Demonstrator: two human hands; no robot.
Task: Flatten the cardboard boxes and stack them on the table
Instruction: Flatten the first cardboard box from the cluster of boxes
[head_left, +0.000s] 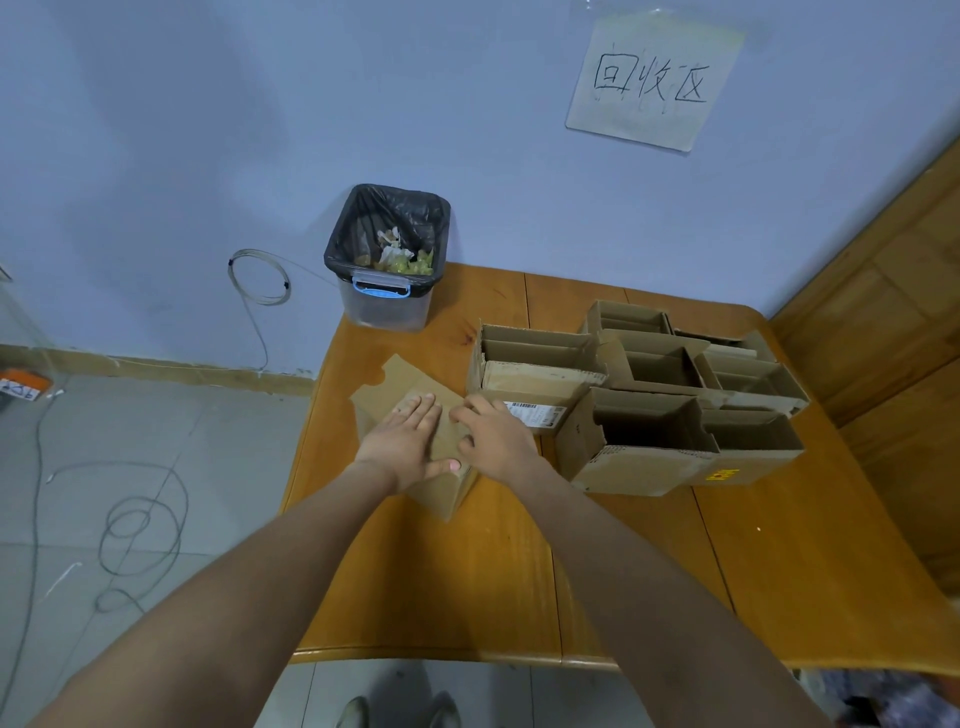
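Note:
A flattened brown cardboard box (395, 387) lies on the left part of the wooden table (519, 561). My left hand (408, 441) presses flat on top of it with straight fingers. My right hand (493, 436) rests beside it on the same cardboard, fingers bent down against the sheet. Several unflattened open boxes stand to the right: one with a shipping label (535, 374), one in front (644, 441), and others behind (665, 358).
A clear bin (387, 260) lined with a black bag and holding scraps stands at the table's back left corner. A paper sign (654, 78) hangs on the wall. Cables lie on the floor at left. Wooden panelling is at right.

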